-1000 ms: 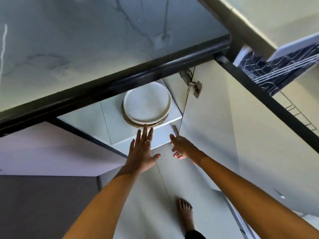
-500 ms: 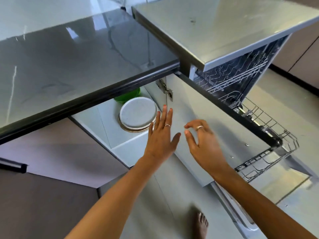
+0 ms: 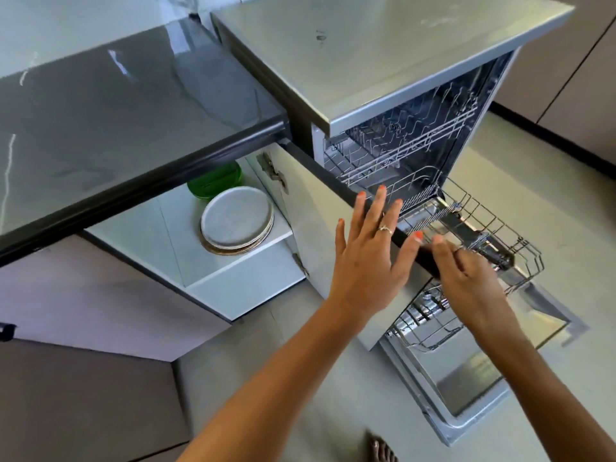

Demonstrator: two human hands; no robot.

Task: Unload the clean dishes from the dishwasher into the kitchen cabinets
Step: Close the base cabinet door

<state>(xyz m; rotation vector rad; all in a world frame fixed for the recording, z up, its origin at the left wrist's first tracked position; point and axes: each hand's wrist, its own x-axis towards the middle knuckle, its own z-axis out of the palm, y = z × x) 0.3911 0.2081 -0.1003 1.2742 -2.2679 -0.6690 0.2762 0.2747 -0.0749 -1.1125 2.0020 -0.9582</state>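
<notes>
Nothing held | left hand (image 3: pixel 368 258) flat, fingers spread | right hand (image 3: pixel 466 275) loosely curled over cabinet door (image 3: pixel 320 228)

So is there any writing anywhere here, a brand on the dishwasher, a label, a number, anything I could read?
None: no readable text shows.
Dishwasher: a small dark mark on its top, too blurred to tell if it is writing.
Stacked plates and green dish in the cabinet: no markings visible.

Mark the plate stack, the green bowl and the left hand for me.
plate stack (image 3: pixel 236 219): head view, flat centre of the top plate.
green bowl (image 3: pixel 213 183): head view, visible side wall under the countertop edge.
left hand (image 3: pixel 365 258): head view, back of the hand.
</notes>
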